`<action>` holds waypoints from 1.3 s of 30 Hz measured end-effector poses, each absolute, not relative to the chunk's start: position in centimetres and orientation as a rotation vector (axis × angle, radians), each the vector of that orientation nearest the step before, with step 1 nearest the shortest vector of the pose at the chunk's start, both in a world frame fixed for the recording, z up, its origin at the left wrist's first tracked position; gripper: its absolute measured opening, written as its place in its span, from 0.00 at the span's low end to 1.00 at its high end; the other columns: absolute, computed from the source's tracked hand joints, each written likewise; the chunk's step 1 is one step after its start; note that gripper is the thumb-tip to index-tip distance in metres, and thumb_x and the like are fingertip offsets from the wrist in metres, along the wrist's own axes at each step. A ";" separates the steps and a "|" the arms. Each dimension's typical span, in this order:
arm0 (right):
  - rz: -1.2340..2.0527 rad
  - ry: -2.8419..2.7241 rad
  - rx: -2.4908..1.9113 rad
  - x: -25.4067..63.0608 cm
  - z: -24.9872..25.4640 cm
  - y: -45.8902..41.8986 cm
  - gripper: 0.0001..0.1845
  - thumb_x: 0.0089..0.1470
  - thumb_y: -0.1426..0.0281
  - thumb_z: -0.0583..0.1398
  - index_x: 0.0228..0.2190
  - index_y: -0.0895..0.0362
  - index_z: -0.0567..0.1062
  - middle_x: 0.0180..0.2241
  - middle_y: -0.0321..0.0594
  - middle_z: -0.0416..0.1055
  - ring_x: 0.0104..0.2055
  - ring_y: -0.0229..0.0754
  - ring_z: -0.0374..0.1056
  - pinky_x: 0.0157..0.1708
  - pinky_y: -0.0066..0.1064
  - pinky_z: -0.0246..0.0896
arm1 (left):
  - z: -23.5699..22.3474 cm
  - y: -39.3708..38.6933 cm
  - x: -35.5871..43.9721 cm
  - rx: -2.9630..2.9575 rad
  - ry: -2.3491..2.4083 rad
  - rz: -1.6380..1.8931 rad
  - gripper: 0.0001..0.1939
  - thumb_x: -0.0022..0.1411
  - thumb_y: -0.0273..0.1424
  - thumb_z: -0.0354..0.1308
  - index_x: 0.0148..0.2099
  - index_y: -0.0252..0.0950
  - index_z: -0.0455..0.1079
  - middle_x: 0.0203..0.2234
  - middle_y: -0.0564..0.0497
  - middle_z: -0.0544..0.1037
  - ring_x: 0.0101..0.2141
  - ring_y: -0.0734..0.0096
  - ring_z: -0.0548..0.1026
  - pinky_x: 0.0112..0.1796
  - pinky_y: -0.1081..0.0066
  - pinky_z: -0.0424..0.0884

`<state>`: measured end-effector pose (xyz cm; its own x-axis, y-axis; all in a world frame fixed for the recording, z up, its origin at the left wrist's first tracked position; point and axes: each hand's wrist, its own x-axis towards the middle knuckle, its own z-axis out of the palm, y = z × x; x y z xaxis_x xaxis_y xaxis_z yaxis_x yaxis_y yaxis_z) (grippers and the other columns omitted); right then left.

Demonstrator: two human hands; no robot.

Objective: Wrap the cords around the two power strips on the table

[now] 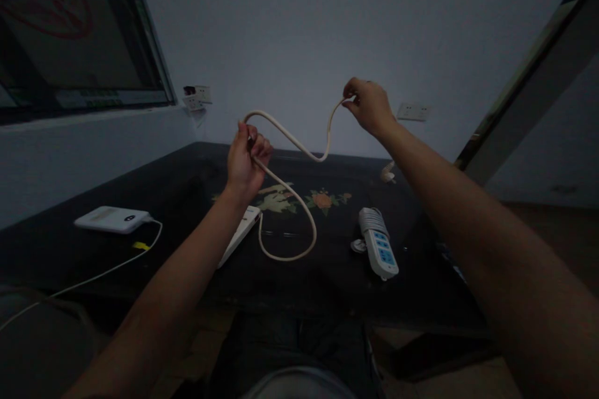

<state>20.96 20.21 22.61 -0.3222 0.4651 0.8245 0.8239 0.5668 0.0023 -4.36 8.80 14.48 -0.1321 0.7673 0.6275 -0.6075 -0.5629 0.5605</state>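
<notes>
A thick white power cord [312,224] runs from the end of a white power strip [241,230], which lies on the dark table partly hidden behind my left forearm. The cord loops up into my left hand [248,159], whose fingers are closed around it above the table. From there it sags and rises to my right hand [367,103], which pinches it higher up, in front of the wall. A pale plug [388,173] shows just beyond my right forearm; whether it belongs to this cord I cannot tell.
A second power strip [381,249] with blue sockets and its cord wrapped round it lies at the right. At the left is a white device [112,219] with a thin cable. Wall sockets [414,112] sit behind the dark table [327,287] with painted flowers.
</notes>
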 end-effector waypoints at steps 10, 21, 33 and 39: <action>-0.708 -2.298 -1.343 16.3 15.7 21.1 0.11 0.60 0.71 0.54 0.42 0.56 0.73 0.37 0.47 0.73 0.37 0.45 0.65 0.31 0.31 0.50 | 10.5 9.4 -1.4 1.060 0.271 1.729 0.20 0.68 0.41 0.45 0.25 0.38 0.57 0.13 0.60 0.49 0.16 0.78 0.52 0.23 0.77 0.60; -0.435 -2.480 -1.485 16.4 10.9 22.4 0.12 0.58 0.72 0.54 0.41 0.56 0.76 0.42 0.49 0.73 0.42 0.44 0.69 0.38 0.30 0.57 | 5.8 11.3 0.0 1.414 0.614 1.692 0.18 0.63 0.46 0.51 0.28 0.38 0.62 0.18 0.57 0.59 0.20 0.76 0.58 0.23 0.74 0.56; -0.104 -2.269 -1.581 19.4 6.1 22.5 0.34 0.49 0.86 0.51 0.57 0.59 0.64 0.60 0.52 0.58 0.58 0.46 0.60 0.53 0.31 0.56 | -0.4 15.5 0.3 1.467 1.001 1.637 0.07 0.62 0.33 0.51 0.35 0.37 0.67 0.27 0.51 0.71 0.31 0.69 0.70 0.33 0.71 0.66; -0.032 -2.047 -1.512 18.3 9.0 19.0 0.22 0.55 0.79 0.47 0.48 0.60 0.72 0.49 0.50 0.72 0.49 0.46 0.69 0.48 0.35 0.61 | -1.6 16.8 -0.7 1.466 1.199 1.630 0.09 0.60 0.24 0.49 0.41 0.36 0.68 0.37 0.47 0.75 0.41 0.66 0.73 0.44 0.68 0.67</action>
<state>18.29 18.99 8.97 -0.1826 0.8661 0.4653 0.8801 0.3550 -0.3154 -0.73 16.75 -1.63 -0.1807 0.8980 0.4012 0.1156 -0.3857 0.9154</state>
